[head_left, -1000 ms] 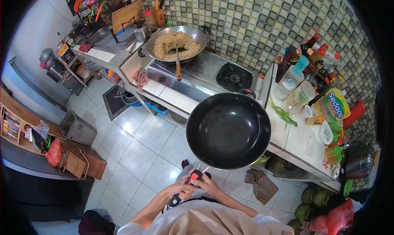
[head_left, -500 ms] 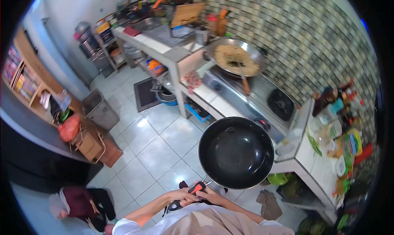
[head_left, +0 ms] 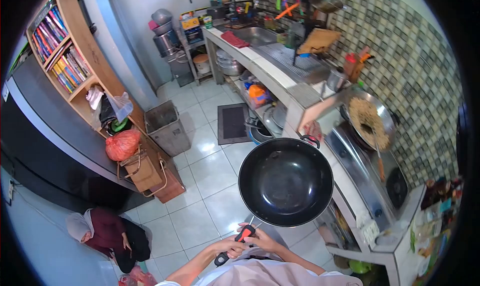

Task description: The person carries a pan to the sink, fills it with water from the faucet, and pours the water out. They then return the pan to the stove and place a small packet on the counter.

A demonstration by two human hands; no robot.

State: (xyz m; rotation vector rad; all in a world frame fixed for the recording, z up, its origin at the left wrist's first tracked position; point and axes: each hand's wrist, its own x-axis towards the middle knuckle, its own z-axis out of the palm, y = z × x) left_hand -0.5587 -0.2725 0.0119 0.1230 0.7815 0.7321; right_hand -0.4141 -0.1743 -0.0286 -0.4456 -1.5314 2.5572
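A black frying pan (head_left: pixel 285 181) with a small loop handle on its far rim is held out in front of my body. Nothing lies in its shiny interior. My left hand (head_left: pixel 229 246) is wrapped round the pan's black and red long handle. On the same handle, nearer the pan, my right hand (head_left: pixel 262 239) is closed. To the right, a metal wok (head_left: pixel 388 117) of light brown food stands on the gas stove (head_left: pixel 357 168). A spatula (head_left: pixel 378 153) with a wooden handle rests in the wok.
A person (head_left: pixel 107 236) sits low at the left. Beyond the pan are a grey bin (head_left: pixel 167 128), a dark floor mat (head_left: pixel 233 123) and a counter with a sink (head_left: pixel 256 36). A bookshelf (head_left: pixel 75 51) stands left; bottles and packets crowd the right counter.
My view has turned left, so the stove and wok now appear farther right and more of the bookshelf and sink shows. Both hands keep hold of the pan.
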